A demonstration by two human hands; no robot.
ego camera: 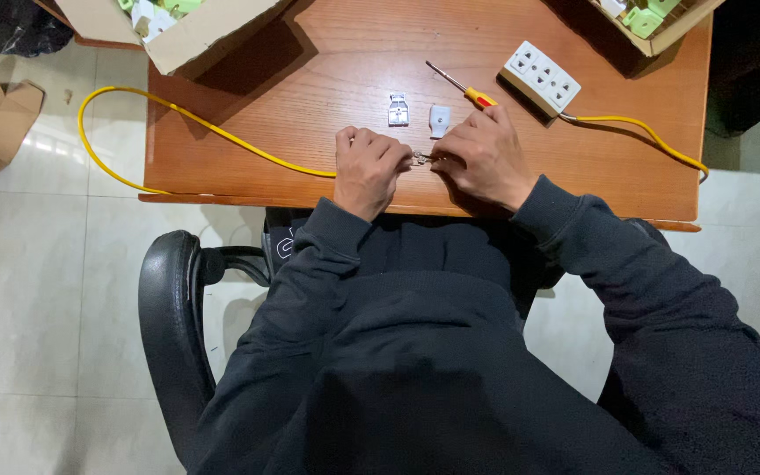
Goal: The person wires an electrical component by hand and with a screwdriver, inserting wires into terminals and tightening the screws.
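Note:
My left hand (367, 167) grips the end of a yellow cable (178, 113) that loops off the left side of the wooden table (310, 70). My right hand (485, 157) pinches the cable's bare wire ends (419, 158) between the two hands. Just beyond the hands lie two small white plug parts, one (398, 109) with metal contacts, the other (439, 120) plain. A screwdriver (461, 86) with a yellow and red handle rests behind my right hand.
A white multi-socket block (542, 77) sits at the right with its own yellow cable (644, 132) running off the edge. Cardboard boxes of small parts stand at back left (178, 26) and back right (653, 22). A black chair arm (169, 299) is below left.

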